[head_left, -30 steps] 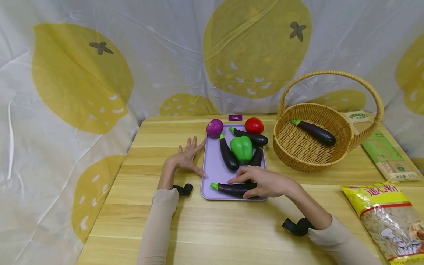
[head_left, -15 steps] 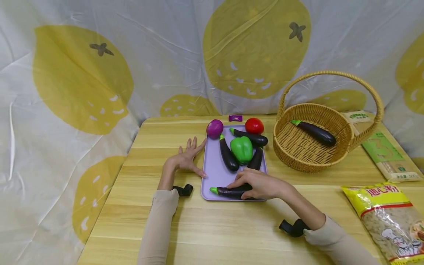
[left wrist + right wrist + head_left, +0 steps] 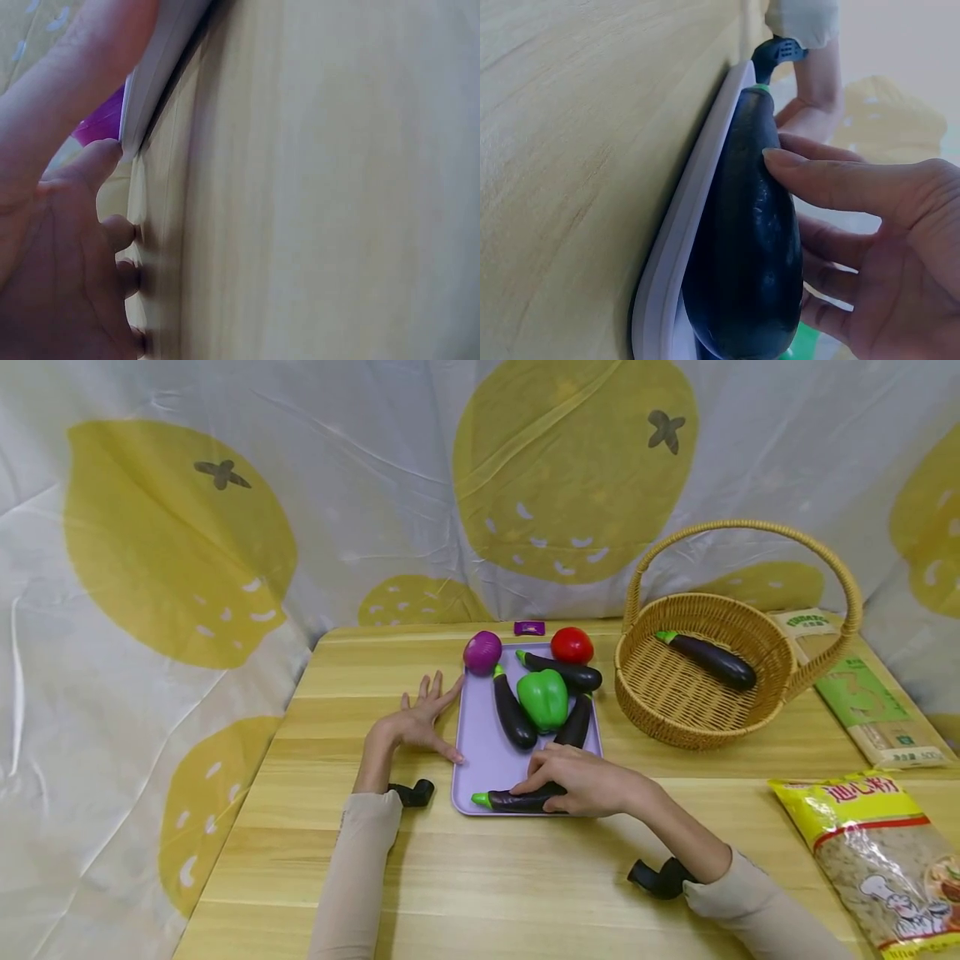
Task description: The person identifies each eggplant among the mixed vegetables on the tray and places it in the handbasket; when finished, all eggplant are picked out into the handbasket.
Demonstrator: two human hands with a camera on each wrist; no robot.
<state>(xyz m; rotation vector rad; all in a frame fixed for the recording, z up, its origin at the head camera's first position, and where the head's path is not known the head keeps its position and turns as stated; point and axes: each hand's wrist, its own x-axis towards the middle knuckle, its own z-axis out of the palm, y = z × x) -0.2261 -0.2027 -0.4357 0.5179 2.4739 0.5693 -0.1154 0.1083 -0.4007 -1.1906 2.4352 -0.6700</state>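
My right hand (image 3: 588, 779) pinches a dark eggplant (image 3: 742, 225) between thumb and fingers. This eggplant lies crosswise at the near end of a lilac tray (image 3: 483, 764), its green tip pointing left. The hand covers its thick end in the head view. On the tray's left side, my left hand (image 3: 415, 724) is spread out, with thumb and index fingertip at the tray's edge. Farther up the tray lie a green bell pepper (image 3: 543, 700) and several other eggplants (image 3: 513, 714). A purple onion (image 3: 482, 652) and a red tomato (image 3: 572, 646) sit at its far corners.
To the right stands a wicker basket (image 3: 667, 727) with a tall handle and one eggplant (image 3: 712, 660) inside. A green-and-tan package (image 3: 862, 697) and a yellow-topped bag (image 3: 873, 860) lie beyond it. Behind the tray is a small purple packet (image 3: 529, 628).
My right hand has settled lower and slightly left, its fingers closing on the near eggplant, which has shifted a little toward the tray's near edge. The left hand stays put.
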